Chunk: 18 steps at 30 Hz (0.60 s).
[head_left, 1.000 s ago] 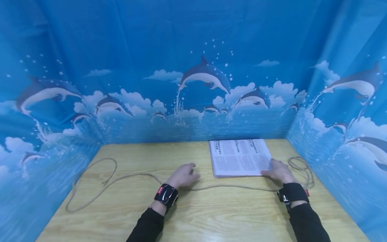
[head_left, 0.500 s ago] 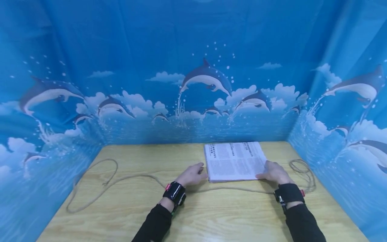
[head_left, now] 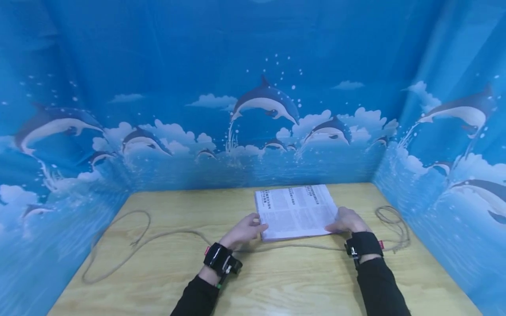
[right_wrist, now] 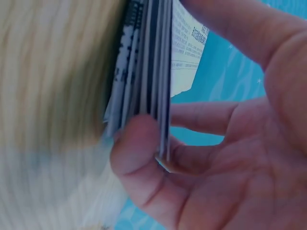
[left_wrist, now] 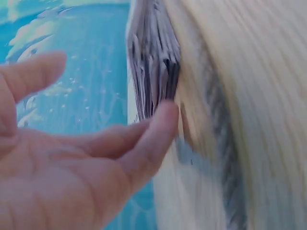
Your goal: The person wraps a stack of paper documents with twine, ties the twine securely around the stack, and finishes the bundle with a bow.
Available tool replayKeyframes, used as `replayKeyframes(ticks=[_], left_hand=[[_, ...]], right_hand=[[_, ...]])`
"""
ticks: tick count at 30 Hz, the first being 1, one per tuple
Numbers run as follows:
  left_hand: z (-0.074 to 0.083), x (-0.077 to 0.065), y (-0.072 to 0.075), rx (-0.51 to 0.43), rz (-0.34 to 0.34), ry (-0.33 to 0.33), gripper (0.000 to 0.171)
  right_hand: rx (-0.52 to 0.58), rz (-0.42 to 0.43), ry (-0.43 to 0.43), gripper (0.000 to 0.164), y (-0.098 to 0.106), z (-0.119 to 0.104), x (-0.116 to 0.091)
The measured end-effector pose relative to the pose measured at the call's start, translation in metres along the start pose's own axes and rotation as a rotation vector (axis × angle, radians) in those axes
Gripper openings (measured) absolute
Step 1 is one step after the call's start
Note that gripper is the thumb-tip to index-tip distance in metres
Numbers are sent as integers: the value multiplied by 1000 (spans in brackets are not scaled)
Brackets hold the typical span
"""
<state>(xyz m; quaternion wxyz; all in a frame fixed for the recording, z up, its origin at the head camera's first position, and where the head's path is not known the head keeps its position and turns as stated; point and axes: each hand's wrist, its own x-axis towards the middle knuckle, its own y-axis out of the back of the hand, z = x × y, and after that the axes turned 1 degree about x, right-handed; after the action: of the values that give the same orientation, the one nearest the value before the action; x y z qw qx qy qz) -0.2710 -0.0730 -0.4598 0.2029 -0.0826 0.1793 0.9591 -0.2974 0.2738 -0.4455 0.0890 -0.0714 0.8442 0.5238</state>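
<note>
A stack of folded newspapers [head_left: 294, 215], printed side up, lies toward the back right of the wooden table. My right hand [head_left: 348, 220] grips its right front corner, the thumb over the top page. In the right wrist view, fingers [right_wrist: 136, 143] curl round the layered edge of the newspapers [right_wrist: 153, 57]. My left hand [head_left: 246, 229] is at the left front corner, fingers extended. Seen from the left wrist, its fingertips [left_wrist: 165, 115] touch the stack's corner [left_wrist: 153, 62], with the thumb standing apart from the paper.
A thin rope [head_left: 175, 230] runs across the table [head_left: 292, 281] in front of the newspapers. It loops at the left and lies coiled [head_left: 399, 224] at the right. Blue dolphin-print curtains [head_left: 189, 79] enclose the back and sides.
The newspapers have slid left and slightly toward me, turning a little, with my right hand moving along. My left hand has come from the stack's left to its left front corner.
</note>
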Motion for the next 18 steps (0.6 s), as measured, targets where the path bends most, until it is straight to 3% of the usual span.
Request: replayKeyframes(ticks=[6,18], left_hand=[[3,2,11,-248,40,72,62],[-3,4,16,-462,69,158,82]], right_hand=[[-1,41,-13,48,-2,-4,4],[-6,65,6,45,-5,-8,0]])
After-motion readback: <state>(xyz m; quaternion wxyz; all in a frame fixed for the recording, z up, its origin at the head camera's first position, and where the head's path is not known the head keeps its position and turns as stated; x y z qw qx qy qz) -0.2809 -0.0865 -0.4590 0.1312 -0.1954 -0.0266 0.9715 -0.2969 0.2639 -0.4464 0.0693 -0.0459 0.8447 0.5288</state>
